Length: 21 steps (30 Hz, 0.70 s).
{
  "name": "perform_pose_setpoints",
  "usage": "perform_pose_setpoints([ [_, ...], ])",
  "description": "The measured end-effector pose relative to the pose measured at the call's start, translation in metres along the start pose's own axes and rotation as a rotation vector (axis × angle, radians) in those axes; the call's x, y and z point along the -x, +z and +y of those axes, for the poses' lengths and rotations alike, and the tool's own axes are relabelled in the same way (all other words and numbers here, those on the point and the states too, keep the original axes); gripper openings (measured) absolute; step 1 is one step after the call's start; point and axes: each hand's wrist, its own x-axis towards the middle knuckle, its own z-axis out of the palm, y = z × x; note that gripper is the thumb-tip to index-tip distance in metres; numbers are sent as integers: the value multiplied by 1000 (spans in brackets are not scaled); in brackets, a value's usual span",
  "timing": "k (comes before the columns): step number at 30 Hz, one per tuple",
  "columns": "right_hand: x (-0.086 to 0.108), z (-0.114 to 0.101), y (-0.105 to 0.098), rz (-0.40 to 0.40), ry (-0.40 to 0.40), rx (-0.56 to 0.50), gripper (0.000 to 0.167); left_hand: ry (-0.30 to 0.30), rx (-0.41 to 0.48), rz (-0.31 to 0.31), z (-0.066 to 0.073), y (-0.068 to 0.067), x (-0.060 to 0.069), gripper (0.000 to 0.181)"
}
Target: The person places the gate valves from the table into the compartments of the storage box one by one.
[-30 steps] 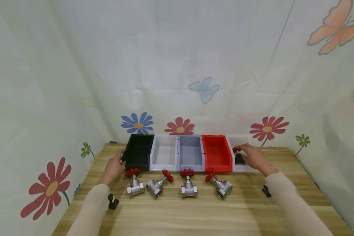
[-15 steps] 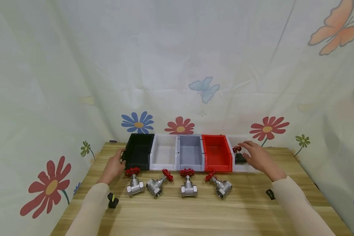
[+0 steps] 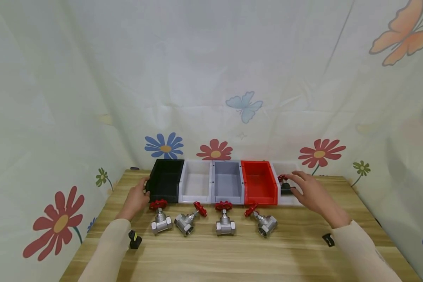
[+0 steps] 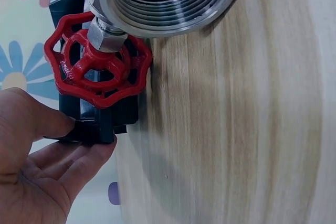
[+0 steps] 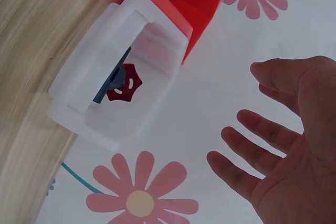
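My left hand (image 3: 135,199) pinches the side of the black bin (image 3: 165,182) at the row's left end. In the left wrist view, thumb and fingers grip that bin's edge, beside a steel valve's red handwheel (image 4: 97,66). My right hand (image 3: 311,192) is near the rightmost white bin (image 3: 296,201), its fingers spread and holding nothing. Inside that bin lies a dark-bodied valve with a red handwheel (image 5: 126,83). The right wrist view shows a gap between the hand (image 5: 294,135) and the bin.
White, grey (image 3: 227,182) and red (image 3: 259,182) bins stand between the end ones. Several steel valves with red handwheels, one a middle valve (image 3: 225,226), lie in front on the wooden table (image 3: 211,258). A printed curtain (image 3: 197,78) hangs behind.
My right hand has drawn back to the right from the dark-bodied valve, and its fingers have spread. That valve stays in the white bin. The left hand keeps its hold on the black bin.
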Motion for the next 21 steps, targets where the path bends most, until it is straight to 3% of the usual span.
perform_pose_setpoints([
  [10, 12, -16, -3, 102, -103, 23, 50, 6, -9, 4, 1, 0, -1, 56],
  [17, 22, -33, 0, 49, -78, -29, 56, 12, -13, 12, 1, 1, 0, 57],
  [21, 25, -38, 5, 69, -108, -50, 55, 11, -8, 16, 2, 1, 0, 57],
])
